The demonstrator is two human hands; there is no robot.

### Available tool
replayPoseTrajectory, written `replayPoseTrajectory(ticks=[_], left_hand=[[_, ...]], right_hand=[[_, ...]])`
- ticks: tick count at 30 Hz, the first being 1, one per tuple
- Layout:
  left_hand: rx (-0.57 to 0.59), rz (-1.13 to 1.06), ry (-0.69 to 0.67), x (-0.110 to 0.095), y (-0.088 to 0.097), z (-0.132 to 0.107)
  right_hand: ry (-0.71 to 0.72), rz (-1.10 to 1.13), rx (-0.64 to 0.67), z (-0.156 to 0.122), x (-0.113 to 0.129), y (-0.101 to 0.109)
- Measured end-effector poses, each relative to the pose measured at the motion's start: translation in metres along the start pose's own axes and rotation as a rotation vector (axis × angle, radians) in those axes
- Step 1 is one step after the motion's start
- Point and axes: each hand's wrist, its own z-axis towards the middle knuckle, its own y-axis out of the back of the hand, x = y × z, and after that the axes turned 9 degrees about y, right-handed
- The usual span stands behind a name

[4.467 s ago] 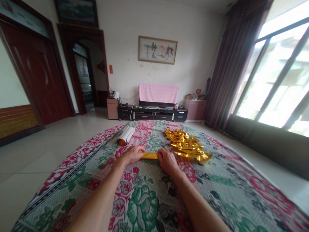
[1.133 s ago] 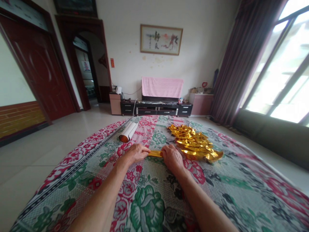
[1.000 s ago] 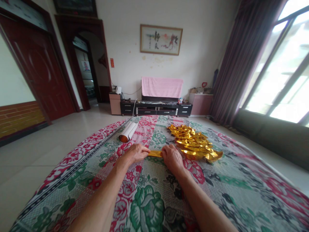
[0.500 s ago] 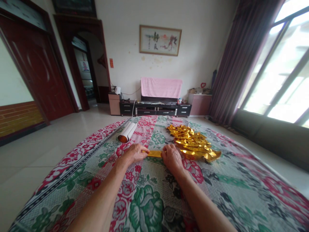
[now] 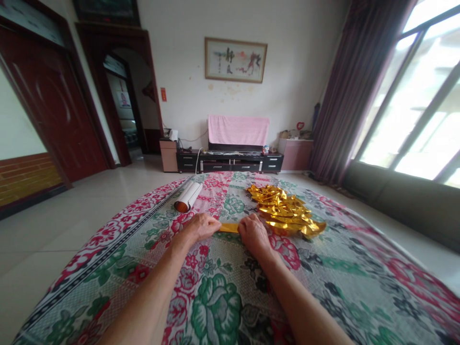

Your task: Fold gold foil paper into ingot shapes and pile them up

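A narrow folded strip of gold foil paper [image 5: 229, 227] stretches level between my two hands, just above or on the flowered cloth. My left hand [image 5: 204, 226] pinches its left end, fingers closed. The right end is gripped by my right hand [image 5: 253, 232], whose curled fingers cover that part of the strip. Close beyond my right hand lies a pile of shiny folded gold foil pieces [image 5: 285, 211], boat-like with pointed ends. A roll of white-backed sheets with a gold-brown inside [image 5: 189, 196] rests beyond my left hand.
A flowered tablecloth [image 5: 215, 306] in red, green and grey covers the round table. Past its far edge stand a low black cabinet [image 5: 230, 165] and a pink cloth [image 5: 238, 129] draped over something. A purple curtain [image 5: 359, 86] hangs by the window at right.
Both hands keep hold of the foil strip, with only slight shifts of the fingers. The whole view has moved a little, so everything sits slightly further left.
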Motion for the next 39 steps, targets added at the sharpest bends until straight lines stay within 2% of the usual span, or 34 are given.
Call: replayPoseTrajectory(ticks=[9,22,30,35,39], left_hand=[[-0.137,0.065,0.095,-0.017,-0.004,-0.008],[-0.151,0.106,0.091,-0.016,-0.005,-0.008],[-0.056,0.040,0.066,-0.008,-0.002,-0.004],[-0.063,0.048,0.065,-0.008,-0.003,-0.002],[-0.068,0.041,0.061,-0.011,-0.002,-0.004]], right_hand=[[-0.008,0.025,-0.009,0.000,0.000,-0.001],[-0.053,0.017,0.032,0.000,0.005,0.002],[-0.029,0.012,0.046,0.000,0.001,-0.001],[-0.009,0.012,-0.011,-0.002,0.004,-0.001],[-0.057,0.017,-0.043,-0.004,0.008,-0.002]])
